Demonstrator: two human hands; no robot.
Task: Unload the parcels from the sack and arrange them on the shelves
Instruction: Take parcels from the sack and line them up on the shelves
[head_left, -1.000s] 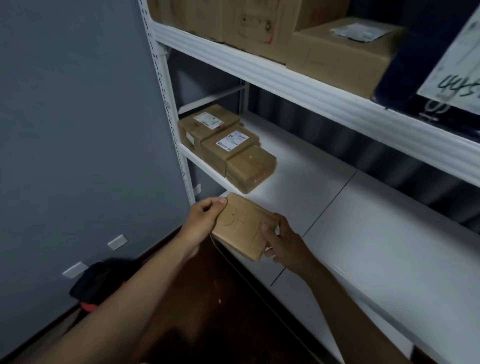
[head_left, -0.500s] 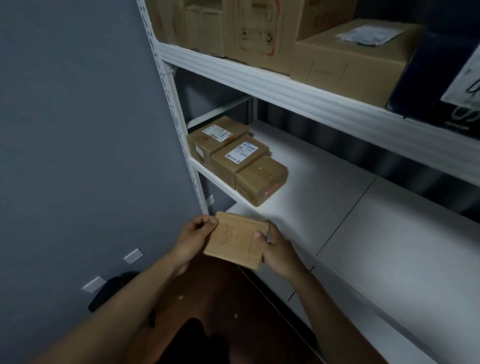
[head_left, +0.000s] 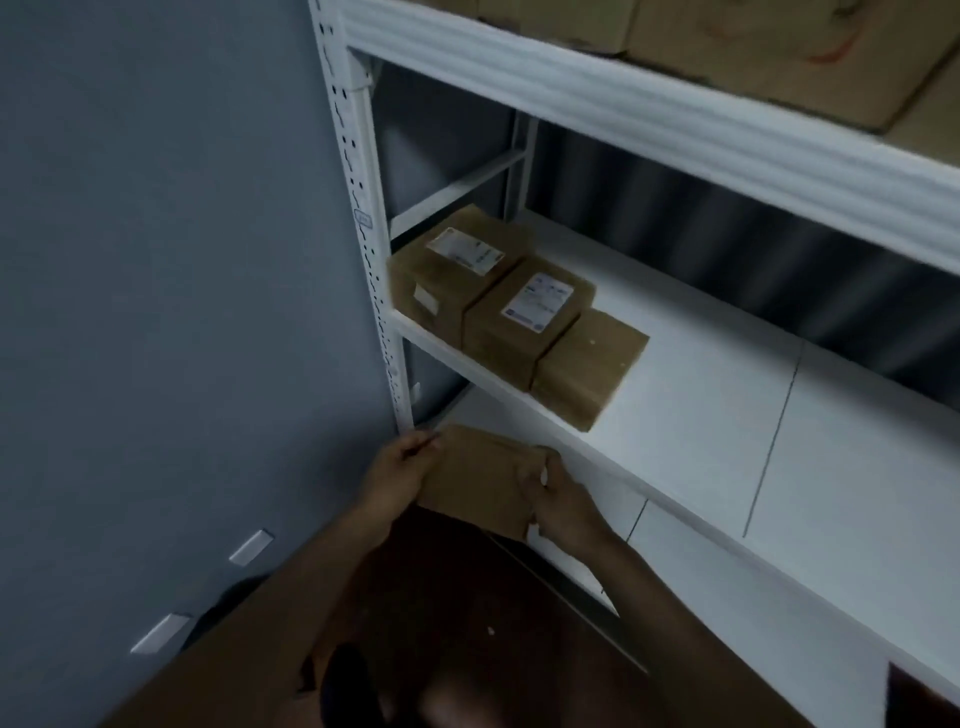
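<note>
I hold a flat brown parcel (head_left: 478, 480) in both hands, low in front of the white shelving, below the front edge of the middle shelf (head_left: 701, 415). My left hand (head_left: 397, 473) grips its left edge and my right hand (head_left: 558, 493) grips its right edge, thumb on top. Three brown parcels stand in a row at the left end of that shelf: one with a label (head_left: 457, 260), a second labelled one (head_left: 530, 312) and a plain one (head_left: 589, 366). The sack is not clearly in view.
A lower white shelf (head_left: 587, 561) lies just beyond the held parcel. Large cardboard boxes (head_left: 779, 47) fill the shelf above. The grey wall (head_left: 156, 260) is close on the left, beside the perforated white upright (head_left: 363, 234). A dark floor lies below.
The parcel in my two hands has gone lower, from level with the middle shelf's front edge to below it, near the lower shelf. The view has tilted down and closer to the shelving.
</note>
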